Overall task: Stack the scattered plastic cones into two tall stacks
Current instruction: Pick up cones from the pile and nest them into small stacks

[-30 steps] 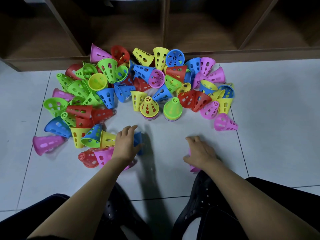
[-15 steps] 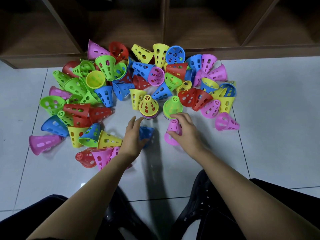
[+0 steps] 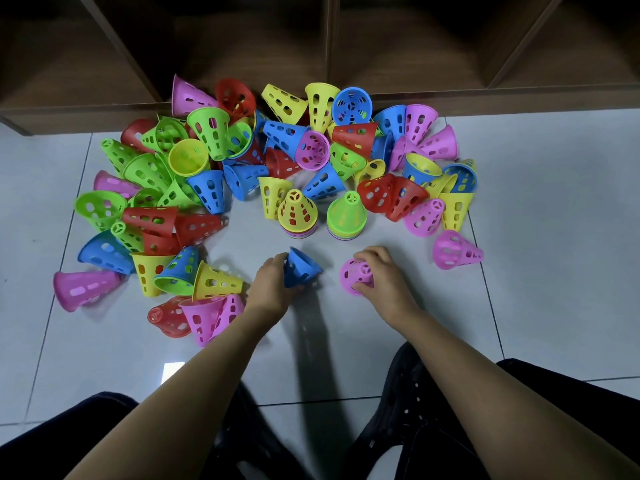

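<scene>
Many perforated plastic cones in pink, red, green, yellow and blue lie scattered in a heap (image 3: 214, 174) on the white tiled floor. Two short stacks stand upright in front of the heap: one topped by a yellow cone (image 3: 296, 214), one topped by a green cone (image 3: 346, 216). My left hand (image 3: 272, 285) grips a blue cone (image 3: 301, 266), tilted with its tip to the right, just below the yellow-topped stack. My right hand (image 3: 384, 275) holds a pink cone (image 3: 356, 275) with its tip facing me, below the green-topped stack.
A dark wooden shelf unit (image 3: 329, 46) with open compartments stands right behind the heap. My dark trousers and black shoes (image 3: 408, 410) are at the bottom. A lone pink cone (image 3: 455, 251) lies to the right of my right hand.
My left hand has lifted the blue cone up off the floor toward the stacks. My right hand, holding the pink cone, has turned it and drawn back slightly from the green-topped stack.
</scene>
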